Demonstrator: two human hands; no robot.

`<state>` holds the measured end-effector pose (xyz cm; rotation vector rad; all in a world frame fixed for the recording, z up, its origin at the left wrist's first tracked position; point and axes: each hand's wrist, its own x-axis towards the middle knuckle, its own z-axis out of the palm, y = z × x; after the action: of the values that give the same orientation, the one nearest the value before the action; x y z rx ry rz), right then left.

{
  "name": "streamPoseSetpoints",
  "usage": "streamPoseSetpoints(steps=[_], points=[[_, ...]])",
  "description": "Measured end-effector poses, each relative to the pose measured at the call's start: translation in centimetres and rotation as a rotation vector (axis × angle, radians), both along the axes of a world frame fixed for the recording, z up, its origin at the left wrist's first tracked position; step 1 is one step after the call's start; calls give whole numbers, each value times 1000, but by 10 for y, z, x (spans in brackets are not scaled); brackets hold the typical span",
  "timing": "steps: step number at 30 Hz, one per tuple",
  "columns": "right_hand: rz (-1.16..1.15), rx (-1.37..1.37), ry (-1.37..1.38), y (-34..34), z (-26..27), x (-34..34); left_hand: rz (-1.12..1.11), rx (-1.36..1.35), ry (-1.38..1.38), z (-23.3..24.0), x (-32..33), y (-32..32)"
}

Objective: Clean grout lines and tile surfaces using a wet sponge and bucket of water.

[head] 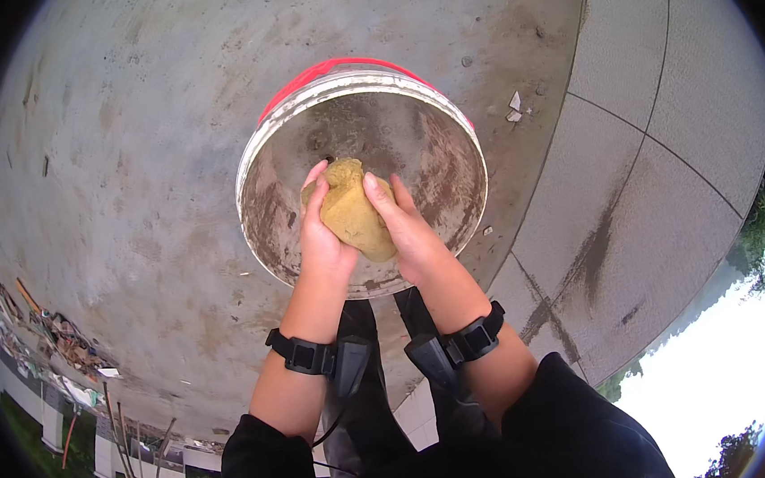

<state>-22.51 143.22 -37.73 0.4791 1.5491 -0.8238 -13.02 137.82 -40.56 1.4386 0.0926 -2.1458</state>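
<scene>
Between both hands, over the mouth of a round bucket (pixel 247 148), is a yellow-brown sponge (pixel 353 214), crumpled and squeezed. My left hand (pixel 325 233) grips it from the left side, fingers curled round its edge. On the right side my right hand (pixel 401 220) presses it, with the thumb on top. The bucket has a pale rim, a stained, dirty inner wall and something red round its far outer side. Both of my wrists wear black straps with small devices. The underside of the sponge is hidden.
Grey, stained concrete floor (pixel 147 156) surrounds the bucket. White shards (pixel 514 101) lie to its right, near large pale slabs (pixel 623 220). Debris (pixel 67 338) and upright poles (pixel 126 454) are at the lower left. My legs are just below the bucket.
</scene>
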Motion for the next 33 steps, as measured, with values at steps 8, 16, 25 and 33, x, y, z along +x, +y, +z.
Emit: streamPoseSetpoints(steps=[8, 16, 25, 33], points=[[-291, -242, -45, 15, 1, -9, -941, -876, -348, 38, -16, -34], [-526, -179, 17, -31, 24, 1, -991, -987, -689, 58, -45, -17], [100, -147, 723, -53, 1, 18, -542, 43, -229, 21, -16, -56], [342, -416, 925, -71, 44, 8, -474, 94, -27, 72, -10, -77]])
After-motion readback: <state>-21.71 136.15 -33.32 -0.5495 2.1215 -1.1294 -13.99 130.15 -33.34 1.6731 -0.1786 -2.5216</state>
